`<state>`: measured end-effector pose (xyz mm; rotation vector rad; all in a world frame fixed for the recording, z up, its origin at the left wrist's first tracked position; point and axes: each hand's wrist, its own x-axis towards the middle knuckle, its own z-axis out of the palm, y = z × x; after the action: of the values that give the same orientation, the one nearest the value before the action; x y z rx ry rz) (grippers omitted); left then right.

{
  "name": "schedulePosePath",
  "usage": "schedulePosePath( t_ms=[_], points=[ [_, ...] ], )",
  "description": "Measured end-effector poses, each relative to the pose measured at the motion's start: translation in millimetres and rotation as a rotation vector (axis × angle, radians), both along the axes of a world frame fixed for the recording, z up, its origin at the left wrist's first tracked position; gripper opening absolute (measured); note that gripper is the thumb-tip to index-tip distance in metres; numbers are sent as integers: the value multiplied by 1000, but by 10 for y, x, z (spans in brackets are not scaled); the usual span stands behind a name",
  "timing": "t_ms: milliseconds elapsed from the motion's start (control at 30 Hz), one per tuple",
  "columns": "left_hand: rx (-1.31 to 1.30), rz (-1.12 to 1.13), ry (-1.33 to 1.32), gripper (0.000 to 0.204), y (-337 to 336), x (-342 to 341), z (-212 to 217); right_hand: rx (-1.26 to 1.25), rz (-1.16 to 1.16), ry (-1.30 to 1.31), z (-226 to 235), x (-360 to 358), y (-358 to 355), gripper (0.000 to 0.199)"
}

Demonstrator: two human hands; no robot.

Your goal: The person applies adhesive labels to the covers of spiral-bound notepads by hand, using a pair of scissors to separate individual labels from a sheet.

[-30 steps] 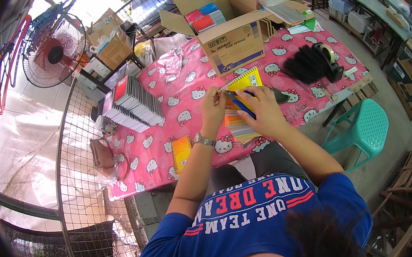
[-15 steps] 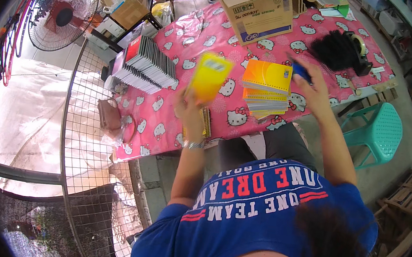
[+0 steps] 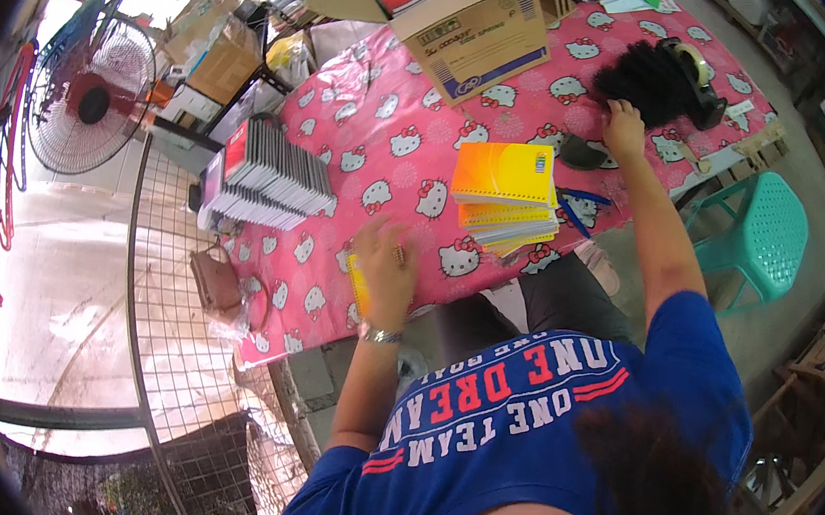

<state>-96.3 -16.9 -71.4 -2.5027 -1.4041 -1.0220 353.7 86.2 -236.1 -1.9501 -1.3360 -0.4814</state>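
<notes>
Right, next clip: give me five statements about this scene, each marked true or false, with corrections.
1. The left hand partly covers a yellow notebook. True.
2. The right hand grips the pliers. False: the right hand is by the bristly black bundle; the blue-handled pliers lie on the table.
3. The cardboard box stands open. True.
4. The stool is red. False: the plastic stool is teal.
5. The desk fan has a red centre. True.

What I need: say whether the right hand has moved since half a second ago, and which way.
Yes: judged against the stack of yellow notebooks, the right hand has moved farther up the picture, toward the black bristly bundle.
</notes>
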Motion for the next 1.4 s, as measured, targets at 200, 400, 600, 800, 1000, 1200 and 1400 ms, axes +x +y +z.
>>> schedulePosePath(
  t_ms=[200, 400, 600, 800, 1000, 1200, 1400],
  points=[
    [-124, -583, 208, 27, 245, 1040, 359, -583, 15, -234, 140, 79, 115, 22],
    [-137, -664, 308, 21, 360, 963, 369, -570, 74, -352, 228, 83, -16, 18],
    [-287, -673, 59, 16, 561, 1102, 784, -225, 244, 478, 571, 319, 75, 32],
    [-82, -506, 92, 21, 625, 1273, 614, 21, 936, 546, 1415, -473, -384, 35],
    [-83, -543, 73, 19, 591, 1303, 600, 14, 1084, 576, 1916, -1010, -1021, 21],
    [-71, -515, 63, 18, 505, 1248, 605, 95, 1027, 485, 1969, -1147, -1103, 20],
    [-68, -472, 89, 19, 444, 1258, 625, -130, 1033, 433, 2086, -1078, -1127, 25]
  ],
)
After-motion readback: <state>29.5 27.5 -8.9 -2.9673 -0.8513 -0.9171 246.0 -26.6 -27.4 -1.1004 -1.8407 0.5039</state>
